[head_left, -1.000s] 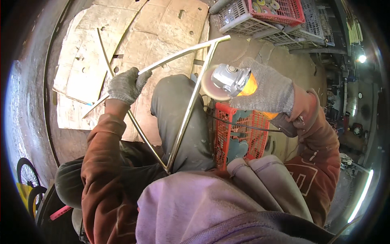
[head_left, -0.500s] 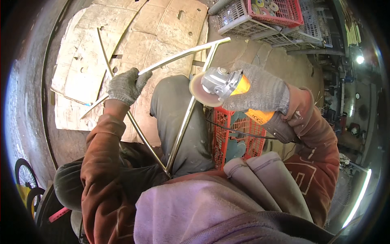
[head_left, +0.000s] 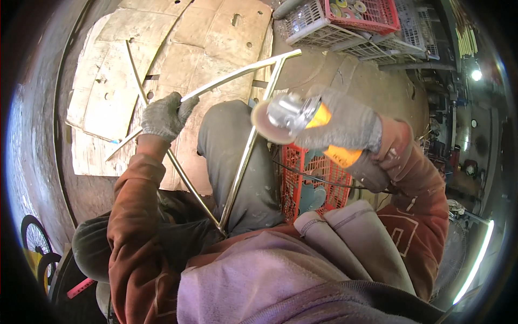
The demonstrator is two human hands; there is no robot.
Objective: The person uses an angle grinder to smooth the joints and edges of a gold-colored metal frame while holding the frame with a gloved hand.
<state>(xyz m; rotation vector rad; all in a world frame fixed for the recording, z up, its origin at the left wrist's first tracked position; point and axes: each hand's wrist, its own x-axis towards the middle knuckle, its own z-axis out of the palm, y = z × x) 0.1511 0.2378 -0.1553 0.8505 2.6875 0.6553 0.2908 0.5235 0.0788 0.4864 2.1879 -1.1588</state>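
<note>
My gloved left hand point(head_left: 164, 116) is closed around a shiny metal tube frame point(head_left: 241, 175), where its bars cross. The frame lies over my bent knee, its bars meeting in a V near my lap and its upper bar reaching to the right. In my gloved right hand point(head_left: 342, 121) is an angle grinder point(head_left: 291, 110) with a yellow and grey body, its head blurred by motion. Its brownish disc point(head_left: 264, 121) is at the frame's right-hand bar; whether they touch I cannot tell.
Flattened cardboard sheets point(head_left: 216, 32) cover the floor ahead. A red crate point(head_left: 288, 183) stands beside my right knee, a black cable point(head_left: 318, 175) running across it. Another red crate point(head_left: 372, 24) with several discs rests on grey crates at the upper right. Bicycle wheels point(head_left: 35, 235) show at the lower left.
The grinder and my right hand have shifted very slightly and now look blurred. My left hand keeps its hold on the frame, and the whole view has moved a little.
</note>
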